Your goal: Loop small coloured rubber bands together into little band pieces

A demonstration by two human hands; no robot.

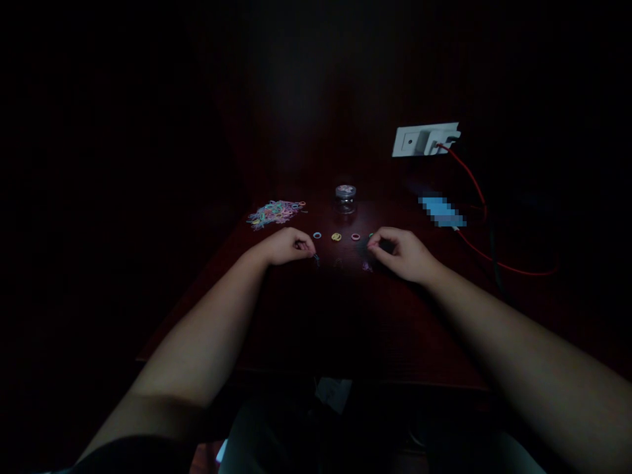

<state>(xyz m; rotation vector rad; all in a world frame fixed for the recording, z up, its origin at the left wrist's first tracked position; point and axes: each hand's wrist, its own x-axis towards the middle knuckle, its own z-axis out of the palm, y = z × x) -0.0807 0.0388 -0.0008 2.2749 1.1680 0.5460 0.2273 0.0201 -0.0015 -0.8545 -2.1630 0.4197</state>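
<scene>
My left hand (292, 246) is closed in a pinch over the table, with dark thin strands (316, 260) at its fingertips. Whether it grips them I cannot tell. Just beyond lie a blue elastic hair band (316, 235), a small stack of yellow hair bands (336, 237) and a pink hair band (355, 237), in a row. My right hand (402, 253) is also pinched, its fingertips touching or close to a green band (371, 236) that they partly hide. Nearer me, between the hands, are a small purplish clump of bands (367, 266) and a faint reddish one (338, 262).
A heap of mixed coloured bands (276, 213) lies at the back left. Behind the row stands a clear lidded jar (345, 199). At the right are a blurred-out phone (442, 210), a red cable (513, 268) and a wall socket with a charger (427, 139). The dark table (316, 329) ends near my lap.
</scene>
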